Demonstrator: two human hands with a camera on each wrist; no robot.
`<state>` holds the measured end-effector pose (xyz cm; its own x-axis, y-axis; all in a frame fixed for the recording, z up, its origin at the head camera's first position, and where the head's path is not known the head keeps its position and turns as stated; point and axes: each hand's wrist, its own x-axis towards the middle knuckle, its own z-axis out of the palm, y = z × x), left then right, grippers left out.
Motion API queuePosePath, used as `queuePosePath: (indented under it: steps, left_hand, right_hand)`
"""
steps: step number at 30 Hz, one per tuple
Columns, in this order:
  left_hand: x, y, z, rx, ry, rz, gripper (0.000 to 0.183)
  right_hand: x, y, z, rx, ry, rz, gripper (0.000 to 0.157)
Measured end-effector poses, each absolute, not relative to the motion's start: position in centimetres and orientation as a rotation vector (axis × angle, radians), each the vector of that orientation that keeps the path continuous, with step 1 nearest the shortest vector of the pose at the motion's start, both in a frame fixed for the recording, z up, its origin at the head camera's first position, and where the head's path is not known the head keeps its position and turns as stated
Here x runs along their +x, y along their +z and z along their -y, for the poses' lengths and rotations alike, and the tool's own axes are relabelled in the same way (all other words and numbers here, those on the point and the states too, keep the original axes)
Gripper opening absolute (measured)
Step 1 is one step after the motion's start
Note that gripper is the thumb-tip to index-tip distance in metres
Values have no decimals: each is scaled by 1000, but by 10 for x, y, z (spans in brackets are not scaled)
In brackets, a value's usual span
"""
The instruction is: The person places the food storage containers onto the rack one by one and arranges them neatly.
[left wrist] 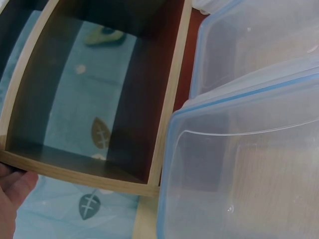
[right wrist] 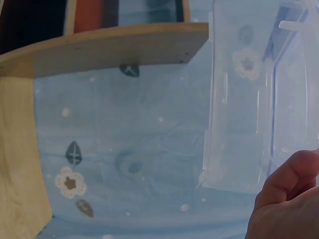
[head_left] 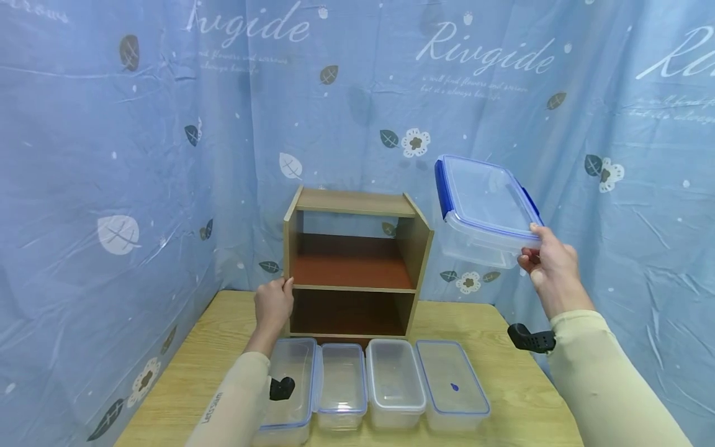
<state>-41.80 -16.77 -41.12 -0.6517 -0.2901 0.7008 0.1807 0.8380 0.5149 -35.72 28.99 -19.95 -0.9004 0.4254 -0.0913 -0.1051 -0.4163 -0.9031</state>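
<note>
My right hand (head_left: 550, 264) grips a clear lidded food container (head_left: 486, 205) by its near right corner, thumb on the lid and fingers curled beneath the rim. It is held tilted in the air, to the right of a small wooden shelf (head_left: 357, 288) and at the height of its top. Dark blue clips (head_left: 444, 186) run along the container's sides. At the shelf's left side panel, my left hand (head_left: 274, 304) holds the front edge with curled fingers. The left wrist view shows its fingertips (left wrist: 25, 186) against the panel's outer side.
Several clear containers stand in a row before the shelf: a large one (head_left: 293, 385) partly behind my left forearm, a smaller one (head_left: 342, 379), one (head_left: 396, 375) with a whitish rim, and one (head_left: 452, 379) with a blue rim. The wooden table (head_left: 519, 372) meets a blue patterned curtain (head_left: 357, 112).
</note>
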Motion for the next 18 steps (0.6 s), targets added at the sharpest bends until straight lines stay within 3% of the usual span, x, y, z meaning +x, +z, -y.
queuePosePath:
  steps: [5,18]
  left_hand:
    - [-421,-415,167,84,-716,2163,36]
    - [-418,-414,167,68,-711,2154,36]
  right_hand:
    - [-358,-190,-278,-405,2380,1457,46]
    - [-367,-182,-228,-273,2363,1522,32]
